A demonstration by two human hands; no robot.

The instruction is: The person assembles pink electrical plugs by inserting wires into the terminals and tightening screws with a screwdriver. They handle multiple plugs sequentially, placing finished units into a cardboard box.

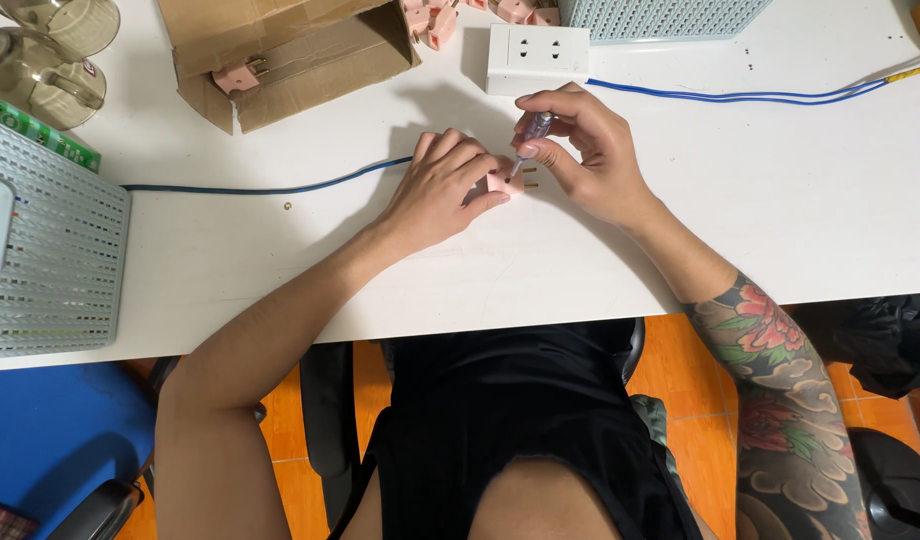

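Observation:
My left hand presses a small pink plug adapter down on the white table, fingers wrapped over its left side. Two brass prongs stick out of the adapter to the right. My right hand pinches a small screwdriver with a clear handle, held tilted, its tip on the top of the adapter.
A white wall socket block lies just behind my hands, with a blue cable running right. Another blue cable runs left. An open cardboard box holds a pink adapter. A grey mesh basket sits left, another basket at the back. A tiny brass screw lies loose.

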